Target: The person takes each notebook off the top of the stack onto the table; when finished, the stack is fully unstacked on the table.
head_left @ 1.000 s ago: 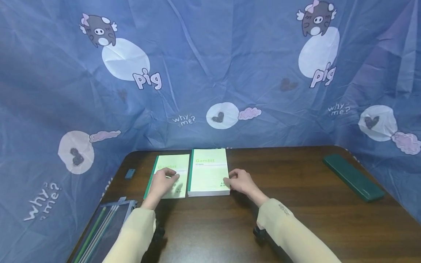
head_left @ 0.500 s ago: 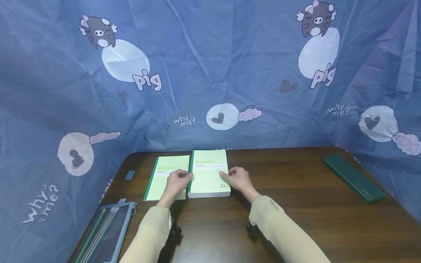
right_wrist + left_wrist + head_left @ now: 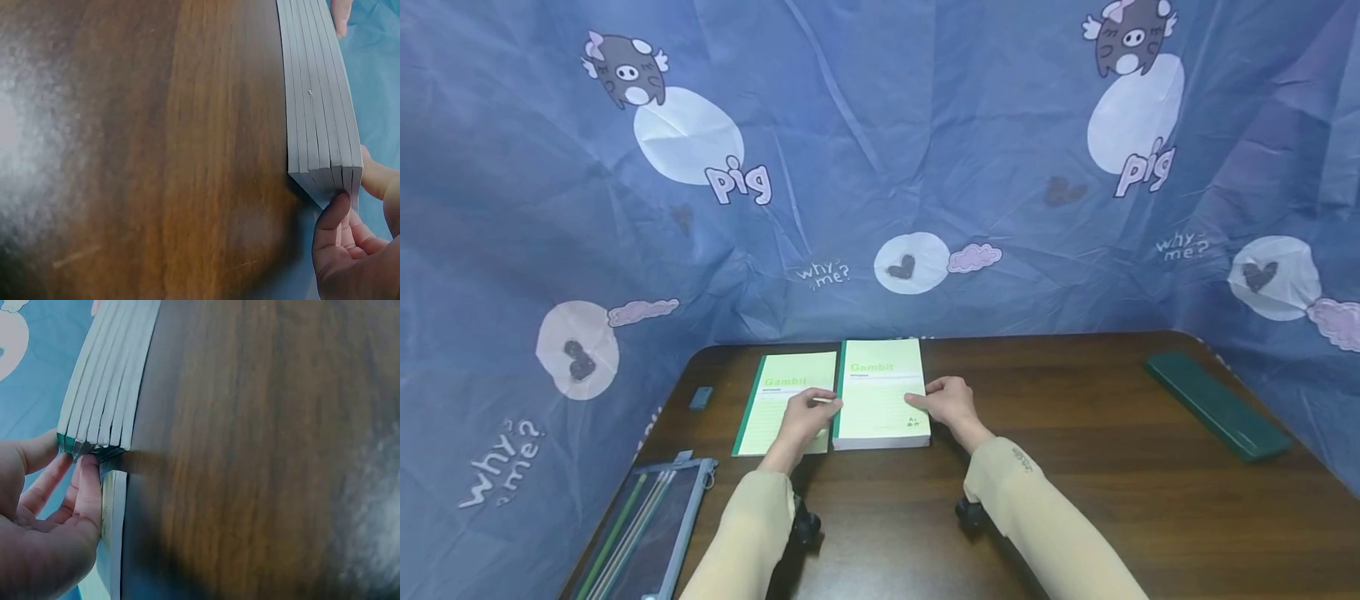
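On the table point(image 3: 1075, 467), both hands, left hand point(image 3: 801, 421) and right hand point(image 3: 951, 404), grip the notebook stack point(image 3: 880, 396) from opposite edges.

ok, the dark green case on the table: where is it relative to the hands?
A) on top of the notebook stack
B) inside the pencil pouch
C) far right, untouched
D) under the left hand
C: the green case lies alone at the table's right side, while both hands, left hand and right hand, are at the notebook stack.

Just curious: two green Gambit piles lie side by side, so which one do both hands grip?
The thick stack of notebooks, on the right: left hand and right hand pinch its sides. The single notebook lies flat beside it.
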A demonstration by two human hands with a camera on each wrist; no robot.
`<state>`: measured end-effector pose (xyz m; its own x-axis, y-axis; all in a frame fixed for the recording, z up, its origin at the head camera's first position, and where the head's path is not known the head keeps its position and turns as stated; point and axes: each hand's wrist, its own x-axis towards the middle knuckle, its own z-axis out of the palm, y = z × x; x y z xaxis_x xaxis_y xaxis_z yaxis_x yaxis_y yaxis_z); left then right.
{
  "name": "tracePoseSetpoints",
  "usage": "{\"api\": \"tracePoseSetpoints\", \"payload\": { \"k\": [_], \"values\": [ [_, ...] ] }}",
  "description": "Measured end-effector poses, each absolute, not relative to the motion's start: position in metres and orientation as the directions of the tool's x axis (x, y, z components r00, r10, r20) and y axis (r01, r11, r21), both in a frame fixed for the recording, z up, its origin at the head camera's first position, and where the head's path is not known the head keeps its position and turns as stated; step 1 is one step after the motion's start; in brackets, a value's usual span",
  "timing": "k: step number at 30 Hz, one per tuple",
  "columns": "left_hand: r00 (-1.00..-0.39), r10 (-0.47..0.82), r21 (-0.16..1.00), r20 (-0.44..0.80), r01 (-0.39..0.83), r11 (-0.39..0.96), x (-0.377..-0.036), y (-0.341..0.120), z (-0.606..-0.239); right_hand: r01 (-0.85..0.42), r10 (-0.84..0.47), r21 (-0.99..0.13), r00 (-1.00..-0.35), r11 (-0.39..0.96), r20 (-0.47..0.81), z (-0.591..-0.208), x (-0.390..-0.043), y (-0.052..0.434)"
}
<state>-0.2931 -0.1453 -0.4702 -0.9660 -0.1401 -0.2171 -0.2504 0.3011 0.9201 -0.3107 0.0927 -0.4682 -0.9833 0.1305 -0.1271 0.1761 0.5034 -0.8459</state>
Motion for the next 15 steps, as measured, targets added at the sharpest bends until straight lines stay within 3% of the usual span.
{"api": "tracePoseSetpoints", "payload": {
  "k": [15],
  "values": [
    [-0.973,-0.163,0.917,-0.164,-0.211,0.337,-0.29,-0.144,-0.474,0.212,0.128,-0.889,-0.976,0.406,-0.174,-0.467,-0.318,0.109]
  ]
}}
